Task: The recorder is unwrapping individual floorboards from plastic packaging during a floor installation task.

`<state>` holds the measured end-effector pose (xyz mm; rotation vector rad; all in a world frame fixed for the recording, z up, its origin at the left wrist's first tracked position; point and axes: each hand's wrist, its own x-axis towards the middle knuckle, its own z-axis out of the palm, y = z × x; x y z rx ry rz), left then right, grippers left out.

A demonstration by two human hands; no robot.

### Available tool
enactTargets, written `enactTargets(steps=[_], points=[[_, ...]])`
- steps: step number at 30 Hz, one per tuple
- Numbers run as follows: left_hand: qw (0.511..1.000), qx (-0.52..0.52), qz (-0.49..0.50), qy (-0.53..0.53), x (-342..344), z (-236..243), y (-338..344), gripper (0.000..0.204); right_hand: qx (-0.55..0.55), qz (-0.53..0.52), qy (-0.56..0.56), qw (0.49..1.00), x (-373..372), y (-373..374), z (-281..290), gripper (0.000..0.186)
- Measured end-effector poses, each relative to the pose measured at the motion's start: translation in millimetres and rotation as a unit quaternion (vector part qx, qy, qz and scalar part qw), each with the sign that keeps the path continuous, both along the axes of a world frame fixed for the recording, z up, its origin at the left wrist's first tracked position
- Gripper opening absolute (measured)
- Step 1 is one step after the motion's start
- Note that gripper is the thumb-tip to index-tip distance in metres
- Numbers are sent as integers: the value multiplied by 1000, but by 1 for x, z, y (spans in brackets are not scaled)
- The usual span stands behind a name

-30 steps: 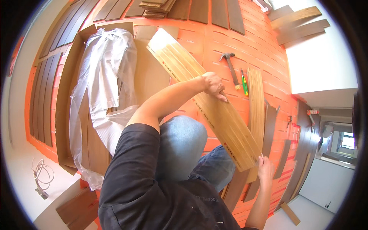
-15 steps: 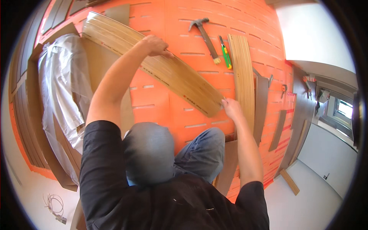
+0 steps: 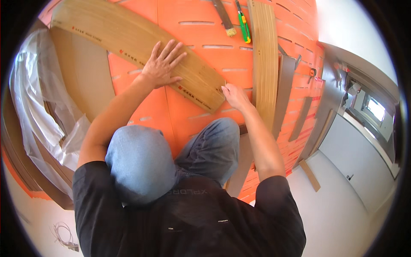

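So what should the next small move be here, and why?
Probably draw the right hand slowly across the end of the board: its fingers pinch a thin thing, too small to identify, at that end, while the left hand lies spread on top, seemingly bracing it.

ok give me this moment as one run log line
left hand: spread flat on wooden plank | right hand: at plank's right end, pinching thin item, kind unclear | nearby: green cutter, hammer handle on orange underlay
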<state>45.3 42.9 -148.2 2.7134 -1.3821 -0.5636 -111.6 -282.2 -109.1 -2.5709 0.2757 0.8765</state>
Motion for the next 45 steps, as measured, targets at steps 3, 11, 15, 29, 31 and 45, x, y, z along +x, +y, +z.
enactTargets(steps=[3,11,15,29,31,45], points=[[1000,23,-4,11,-3,6,-5,93,32,-19,-14,999,-25,7,7,36],[999,3,-38,-6,-19,2,16,97,100,7,-95,990,-69,68,31,33],[997,46,-62,-6,-25,8,17,91,99,-7,-123,987,-87,98,46,32],[994,79,-77,-13,-34,12,2,89,98,-97,-173,975,-104,127,65,34],[994,80,-76,-13,-34,14,-4,89,68,-83,-174,979,-97,120,59,35],[999,22,41,-3,-19,10,43,93,-80,-283,29,955,-47,99,-10,50]])
